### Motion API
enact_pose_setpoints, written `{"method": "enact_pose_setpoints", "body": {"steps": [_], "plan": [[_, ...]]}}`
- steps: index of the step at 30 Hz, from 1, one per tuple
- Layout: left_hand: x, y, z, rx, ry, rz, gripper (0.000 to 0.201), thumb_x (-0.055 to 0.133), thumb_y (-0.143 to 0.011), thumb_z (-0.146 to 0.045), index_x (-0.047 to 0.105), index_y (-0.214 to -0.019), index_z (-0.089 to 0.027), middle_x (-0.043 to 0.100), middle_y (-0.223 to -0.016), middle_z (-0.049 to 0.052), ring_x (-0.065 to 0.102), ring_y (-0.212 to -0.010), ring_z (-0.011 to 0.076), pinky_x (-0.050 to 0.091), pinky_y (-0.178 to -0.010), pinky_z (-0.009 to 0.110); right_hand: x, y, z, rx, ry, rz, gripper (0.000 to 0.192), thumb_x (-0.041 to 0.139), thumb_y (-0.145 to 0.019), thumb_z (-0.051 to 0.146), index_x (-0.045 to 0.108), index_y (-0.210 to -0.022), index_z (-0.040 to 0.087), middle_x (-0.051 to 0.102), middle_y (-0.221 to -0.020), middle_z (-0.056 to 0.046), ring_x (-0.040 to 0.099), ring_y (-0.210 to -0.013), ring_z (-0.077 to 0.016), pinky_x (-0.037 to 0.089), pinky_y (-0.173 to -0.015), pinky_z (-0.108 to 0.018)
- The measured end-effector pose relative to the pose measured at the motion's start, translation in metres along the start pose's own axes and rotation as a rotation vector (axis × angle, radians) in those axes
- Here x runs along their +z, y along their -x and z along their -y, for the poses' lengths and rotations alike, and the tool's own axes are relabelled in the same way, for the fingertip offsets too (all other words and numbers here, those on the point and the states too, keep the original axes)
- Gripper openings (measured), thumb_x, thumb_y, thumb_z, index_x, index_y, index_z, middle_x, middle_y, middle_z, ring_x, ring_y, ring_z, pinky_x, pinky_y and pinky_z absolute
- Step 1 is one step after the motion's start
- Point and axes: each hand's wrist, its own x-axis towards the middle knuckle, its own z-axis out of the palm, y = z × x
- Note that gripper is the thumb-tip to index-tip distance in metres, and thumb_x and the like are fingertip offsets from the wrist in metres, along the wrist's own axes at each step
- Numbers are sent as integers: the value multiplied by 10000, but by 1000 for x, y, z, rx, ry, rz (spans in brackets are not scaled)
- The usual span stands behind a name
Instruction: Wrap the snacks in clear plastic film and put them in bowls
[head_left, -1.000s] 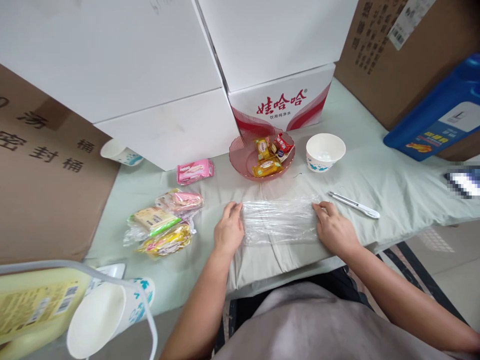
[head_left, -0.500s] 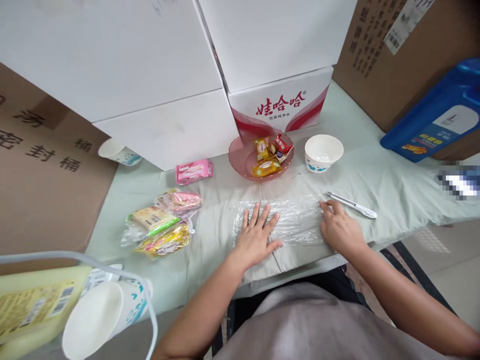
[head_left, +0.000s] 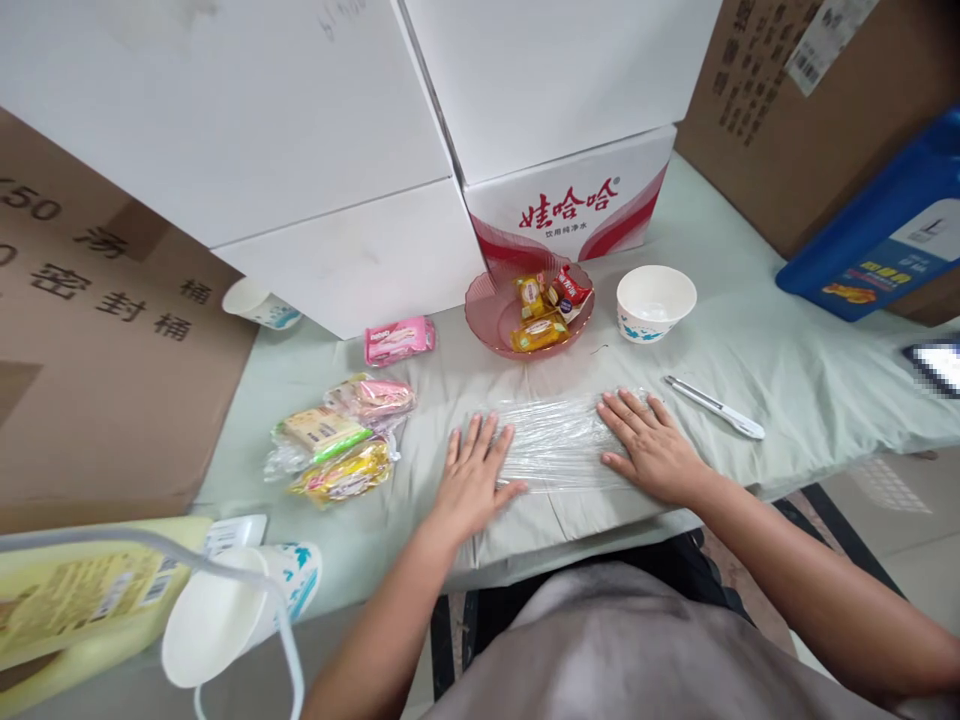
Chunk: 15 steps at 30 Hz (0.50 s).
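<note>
A sheet of clear plastic wrap (head_left: 559, 440) lies flat on the pale green cloth (head_left: 787, 370) near the table's front edge. My left hand (head_left: 475, 478) rests palm down on its left end, fingers spread. My right hand (head_left: 651, 447) lies flat on its right end, fingers spread too. Neither hand holds anything. Just behind the wrap stands a pink glass dish (head_left: 486, 315) with several wrapped sweets (head_left: 536, 333) in it.
A white paper bowl (head_left: 655, 303) stands right of the dish, and a white utility knife (head_left: 714, 407) lies right of my right hand. Bagged snacks (head_left: 337, 445) and a pink packet (head_left: 399, 340) lie left. Stacked cartons (head_left: 570, 205) wall the back. A paper cup (head_left: 232, 618) lies at front left.
My left hand slid left across the wrap from its middle to its left end. My right hand opened flat and moved inward onto the wrap's right end.
</note>
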Motion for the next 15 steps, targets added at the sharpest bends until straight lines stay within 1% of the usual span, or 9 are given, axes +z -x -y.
{"method": "enact_pose_setpoints", "body": {"steps": [2,4,6,8,10,11,12,15], "plan": [[-1,16,16,-80,-6,-31,793,510,-882,-592,279,-1512,-171,232,-1583,192,169,-1475,357,229,-1147,591,-5,2,-2,5,-38,-6,603,436,-948,493,383,-1467,189,377,-1532,-126,253,-1449,-292,227,-1140,-560],[-6,30,24,-112,8,-80,806,544,-868,-575,298,-1499,-137,257,-1568,218,192,-1466,374,270,-1131,593,-15,6,-3,5,-91,-51,568,470,-936,487,458,-1416,181,418,-1500,-150,280,-1434,-310,252,-1123,-571],[-13,41,24,-58,55,-125,726,591,-858,-511,386,-1444,-135,341,-1533,204,234,-1454,368,322,-1121,567,-27,12,-3,-46,-171,-100,542,541,-898,507,544,-1333,183,478,-1444,-159,330,-1402,-328,289,-1103,-566],[-19,48,21,57,126,-160,486,604,-872,-375,535,-1303,-161,500,-1426,155,339,-1415,326,387,-1107,501,-37,20,-4,-151,-263,-87,504,619,-850,519,610,-1240,201,547,-1360,-145,404,-1341,-327,350,-1067,-537],[-21,50,18,155,186,-206,237,560,-888,-217,632,-1111,-183,637,-1249,105,482,-1318,267,453,-1065,429,-42,29,-7,-233,-325,-33,416,661,-834,485,652,-1148,212,602,-1262,-125,475,-1260,-307,411,-1013,-496],[-21,50,17,184,204,-235,188,532,-890,-159,649,-1035,-188,675,-1167,87,541,-1257,244,481,-1033,405,-43,33,-9,-246,-337,-14,361,661,-844,454,663,-1109,210,621,-1216,-118,503,-1219,-293,431,-988,-478],[-20,50,17,202,215,-262,184,512,-888,-120,654,-981,-190,696,-1105,74,583,-1200,228,504,-999,390,-43,37,-12,-241,-339,-7,308,650,-862,421,669,-1082,206,634,-1176,-112,527,-1178,-278,446,-967,-464],[-20,45,19,217,227,-304,198,488,-880,-80,649,-908,-192,714,-1022,55,635,-1107,213,532,-938,383,-38,48,-17,-196,-331,-38,197,584,-918,315,669,-1056,202,660,-1087,-99,578,-1068,-237,482,-908,-428]]}}
